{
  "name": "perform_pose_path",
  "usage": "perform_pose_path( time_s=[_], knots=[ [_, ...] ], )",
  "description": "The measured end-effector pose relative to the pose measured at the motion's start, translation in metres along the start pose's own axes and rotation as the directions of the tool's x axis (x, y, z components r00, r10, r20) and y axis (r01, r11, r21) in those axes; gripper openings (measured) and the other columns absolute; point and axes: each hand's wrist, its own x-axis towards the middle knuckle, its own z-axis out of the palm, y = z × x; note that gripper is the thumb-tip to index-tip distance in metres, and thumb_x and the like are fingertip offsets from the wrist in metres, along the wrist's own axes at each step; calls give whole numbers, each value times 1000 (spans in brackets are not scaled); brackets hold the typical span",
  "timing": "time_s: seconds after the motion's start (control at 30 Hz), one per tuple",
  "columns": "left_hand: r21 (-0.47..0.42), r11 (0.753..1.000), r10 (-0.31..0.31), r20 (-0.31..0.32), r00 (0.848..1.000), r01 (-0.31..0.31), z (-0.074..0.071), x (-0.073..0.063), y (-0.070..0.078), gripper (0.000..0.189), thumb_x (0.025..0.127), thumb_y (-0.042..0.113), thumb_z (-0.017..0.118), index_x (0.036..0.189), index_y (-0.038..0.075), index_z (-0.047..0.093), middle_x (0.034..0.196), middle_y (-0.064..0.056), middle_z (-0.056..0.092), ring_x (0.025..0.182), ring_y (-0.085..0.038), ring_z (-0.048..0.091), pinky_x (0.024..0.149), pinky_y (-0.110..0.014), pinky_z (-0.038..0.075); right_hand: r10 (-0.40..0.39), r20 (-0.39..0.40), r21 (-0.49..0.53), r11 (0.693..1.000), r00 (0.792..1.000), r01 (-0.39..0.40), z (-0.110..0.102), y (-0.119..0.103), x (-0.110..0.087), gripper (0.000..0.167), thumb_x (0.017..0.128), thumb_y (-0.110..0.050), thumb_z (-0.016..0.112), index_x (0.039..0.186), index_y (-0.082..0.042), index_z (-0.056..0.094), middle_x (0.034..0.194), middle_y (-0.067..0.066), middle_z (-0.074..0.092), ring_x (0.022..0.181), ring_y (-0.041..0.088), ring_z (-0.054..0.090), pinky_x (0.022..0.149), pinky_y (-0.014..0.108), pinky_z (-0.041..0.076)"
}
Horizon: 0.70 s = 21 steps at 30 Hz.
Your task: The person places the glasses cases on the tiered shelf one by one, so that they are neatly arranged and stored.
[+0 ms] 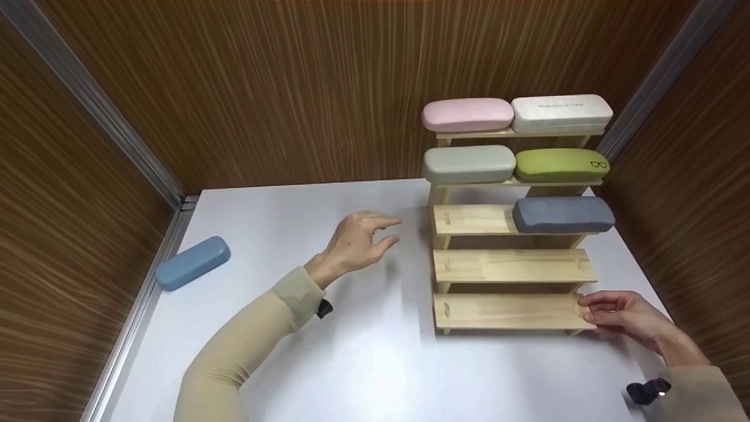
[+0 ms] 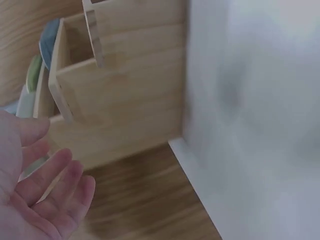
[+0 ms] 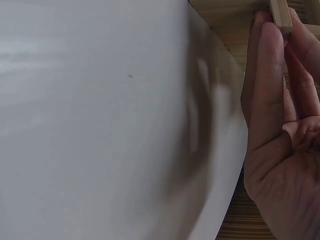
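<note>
A stepped wooden display rack (image 1: 510,310) stands on the right half of the white table. My right hand (image 1: 636,319) pinches the right end of its lowest shelf; in the right wrist view, fingers and thumb of that hand (image 3: 280,135) lie on either side of the shelf's edge (image 3: 281,15). To the rack's left, my left hand (image 1: 357,240) is held with thumb and fingers apart and nothing between them. On the upper shelves sit glasses cases: pink (image 1: 469,114), white (image 1: 561,113), pale green (image 1: 470,163), lime green (image 1: 561,164) and grey-blue (image 1: 563,214).
A blue glasses case (image 1: 193,264) lies slanted at the table's left edge. Wood-grain panels (image 1: 293,88) enclose the back and both sides, with metal rails (image 1: 111,99) at the corners. The white tabletop (image 1: 363,363) extends in front of the rack.
</note>
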Motion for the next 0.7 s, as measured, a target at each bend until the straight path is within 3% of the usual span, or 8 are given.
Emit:
perform_pose_path(
  time_s=[0.13,0.3,0.7],
  knots=[
    [-3,999,-41,-8,999,41,-10,-18,-16,31,104,19,81,132,8,83,127,-12,86,107,-30,85,89,-46,69,-9,14,21,1000,1000,9,-1,2,-1,43,107,9,63,121,-25,86,110,-14,86,96,0,80,79,21,67],
    [-6,990,-140,-17,990,140,-25,-41,-38,32,104,20,81,134,8,82,129,-13,85,108,-31,84,88,-45,70,-20,32,27,999,999,19,-1,2,-2,44,107,9,63,122,-24,86,112,-14,86,97,0,80,80,21,67],
    [25,939,-342,-49,938,343,-63,-82,-72,37,103,22,82,138,11,80,134,-13,84,113,-34,82,92,-50,69,-3,30,16,1000,1000,2,-2,-2,1,43,108,9,63,122,-25,86,114,-16,86,97,2,80,80,22,67]
  ],
)
